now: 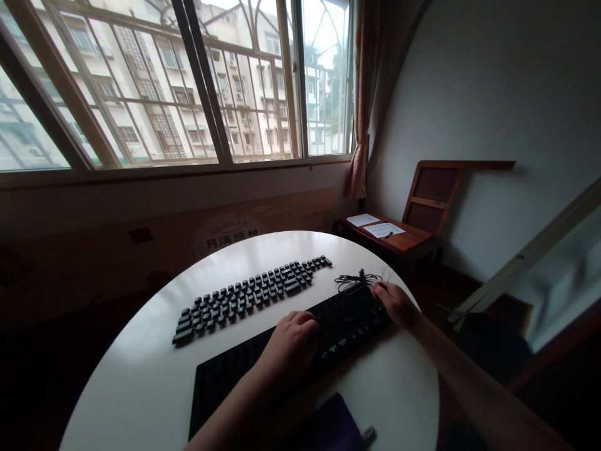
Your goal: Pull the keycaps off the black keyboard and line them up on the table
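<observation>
A black keyboard (230, 369) lies slanted on the round white table (136, 369); keycaps show on its right part, while its left part looks bare. My left hand (293, 341) rests over the middle of it, fingers curled and their tips hidden. At the keyboard's far right end, my right hand (394, 304) pinches a thin wire tool, apparently a keycap puller (386, 274), with its wire loops pointing up. Loose black keycaps (253, 291) stand in slanted rows behind the keyboard. A bundled black cable (350, 280) sits beyond its right end.
Near the front edge of the table lies a dark purple item (335, 423), with a small object (370, 433) beside it. A wooden chair (422, 233) holding papers (384, 230) and a pen stands behind right. Barred windows (253, 94) line the far wall.
</observation>
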### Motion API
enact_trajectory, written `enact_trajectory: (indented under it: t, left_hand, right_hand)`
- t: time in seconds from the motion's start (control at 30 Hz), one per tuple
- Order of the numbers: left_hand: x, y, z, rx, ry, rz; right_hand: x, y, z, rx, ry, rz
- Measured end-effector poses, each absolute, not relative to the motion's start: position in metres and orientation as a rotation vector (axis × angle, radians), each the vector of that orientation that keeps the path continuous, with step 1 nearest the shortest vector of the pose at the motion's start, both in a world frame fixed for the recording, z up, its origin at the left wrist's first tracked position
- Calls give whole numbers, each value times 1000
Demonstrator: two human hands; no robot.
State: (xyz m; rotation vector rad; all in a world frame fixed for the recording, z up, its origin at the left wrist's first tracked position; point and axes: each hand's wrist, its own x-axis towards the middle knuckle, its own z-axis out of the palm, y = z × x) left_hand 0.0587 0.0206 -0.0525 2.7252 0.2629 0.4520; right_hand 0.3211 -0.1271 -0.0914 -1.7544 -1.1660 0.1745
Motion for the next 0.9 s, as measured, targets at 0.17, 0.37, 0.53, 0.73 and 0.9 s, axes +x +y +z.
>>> enact_trajectory:
  t: [0.17,0.37,0.53,0.73,0.9]
  left_hand:
    - [59,21,-52,2716,250,451]
    - [60,22,-53,2709,246,446]
    - [60,22,-53,2700,237,453]
    - [59,21,-52,2701,229,462]
    - [59,21,-52,2708,244,450]
  right_hand:
    - [309,-134,-89,-1786,-1222,153]
    - [304,-145,-95,-1812,-1321,81]
    - [307,-143,-99,-1701,-1194,106]
    - [310,-138,-103,-1641,-1108,79]
    - [310,-138,-106,-1622,-1056,77]
